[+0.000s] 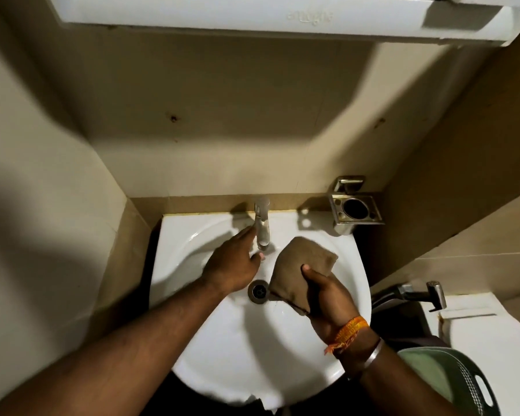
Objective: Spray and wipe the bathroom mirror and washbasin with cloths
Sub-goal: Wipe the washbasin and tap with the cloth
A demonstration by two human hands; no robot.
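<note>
A white washbasin [222, 355] fills the lower middle, with a drain [258, 291] at its centre and a chrome tap [262, 226] at the back rim. My left hand [234, 265] reaches to the tap, fingers against its left side and thumb under the spout. My right hand [330, 298] holds a folded brown cloth [297, 262] above the bowl, just right of the drain. The underside of a white mirror cabinet [252, 16] runs along the top.
A steel tumbler holder [356, 209] is fixed to the wall right of the tap. A hand-held spray nozzle [427, 292] and a white toilet cistern [493, 340] stand at the right. A green perforated basket [451, 382] sits at the lower right. Beige tiled walls close in both sides.
</note>
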